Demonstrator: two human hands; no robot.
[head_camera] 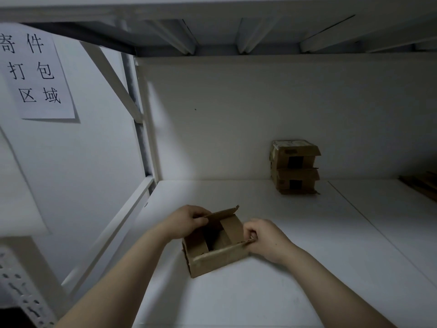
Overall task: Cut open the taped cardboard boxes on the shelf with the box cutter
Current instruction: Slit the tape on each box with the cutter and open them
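The paper sign (35, 72) on the far-left wall is a flat white sheet with black characters, and it plays no part in my job. My left hand (189, 221) is curled round the raised back flap (222, 213), pinching thin, stiff corrugated board. The box (217, 259) sits near the front of the white shelf (307, 268). It is small, squat and matte brown, with the top open and the inner flaps folded down around a dark hollow. My right hand (264, 240) is clenched on the box's front rim at its right corner.

I judge this one is cut and I am spreading it open. I see no box cutter and cannot tell whether my right fist hides it. The next move calls for the cutter and a reach to the stacked boxes (294, 166) at the back wall. Both look closed, with frayed edges and a dark patch on each front face.
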